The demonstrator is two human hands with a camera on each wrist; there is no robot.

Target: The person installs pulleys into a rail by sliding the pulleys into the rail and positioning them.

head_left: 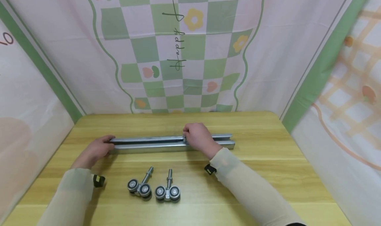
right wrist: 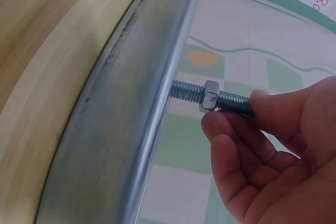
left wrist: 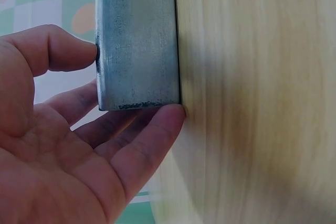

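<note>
A slotted metal track rail (head_left: pixel 151 149) lies crosswise on the table, its long slot facing up. At its left end my left hand (head_left: pixel 96 150) holds it; in the left wrist view the thumb presses the upper edge of the rail (left wrist: pixel 137 40) and fingers touch its end. My right hand (head_left: pixel 200 137) pinches a threaded bolt (right wrist: pixel 235 103) that stands out of the slot, right of the middle. A hex nut (right wrist: pixel 210 96) sits partway along the bolt. Whatever the bolt joins inside the rail is hidden.
Two roller trolleys with threaded bolts, a left one (head_left: pixel 139 188) and a right one (head_left: pixel 167 192), lie in front of the rail. Patterned cloth (head_left: pixel 166 47) hangs behind the wooden table (head_left: pixel 253 186) and at both sides.
</note>
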